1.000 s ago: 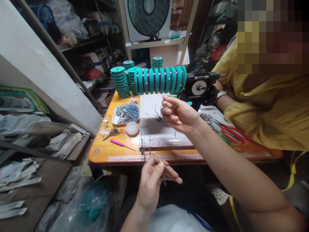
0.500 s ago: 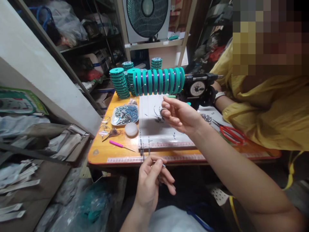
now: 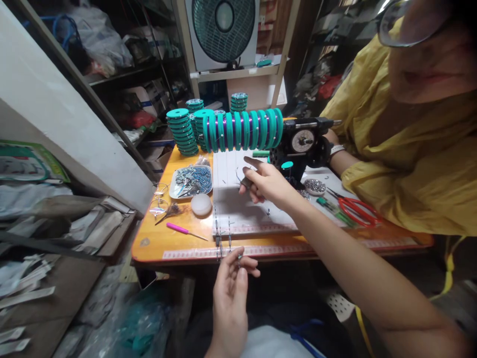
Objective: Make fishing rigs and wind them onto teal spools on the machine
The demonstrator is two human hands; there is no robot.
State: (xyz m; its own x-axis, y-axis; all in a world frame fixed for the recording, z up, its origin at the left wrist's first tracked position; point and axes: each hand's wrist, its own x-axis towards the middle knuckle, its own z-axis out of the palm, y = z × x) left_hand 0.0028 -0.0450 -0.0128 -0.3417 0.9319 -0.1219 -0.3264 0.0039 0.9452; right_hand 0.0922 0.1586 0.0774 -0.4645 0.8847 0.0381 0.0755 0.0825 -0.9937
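My left hand (image 3: pixel 231 293) is below the table's front edge, palm up with loosely curled fingers. A thin beaded strand (image 3: pixel 239 259) shows between its fingertips and thumb, partly hidden. Close behind it, dark beaded strands (image 3: pixel 230 232) hang over the front edge of the white board (image 3: pixel 257 216). My right hand (image 3: pixel 268 184) reaches over the board, index finger stretched out and the fingers apart. Small dark pieces lie by its fingertips; I cannot make out their kind. Above it, a row of green spools (image 3: pixel 242 130) wound with purple thread sits on a black winding device (image 3: pixel 303 141).
Left on the table are a tray (image 3: pixel 172 191) of small blue pieces, a round white container (image 3: pixel 201 205) and a pink-handled awl (image 3: pixel 178 228). Red-handled scissors (image 3: pixel 357 211) and a dish of metallic beads (image 3: pixel 315 187) lie right. A person in yellow (image 3: pixel 376 189) sits there.
My right hand has lowered from just beneath the spools toward the board, its index finger now extended. My left hand has moved slightly down, its thumb farther from the index fingertip.
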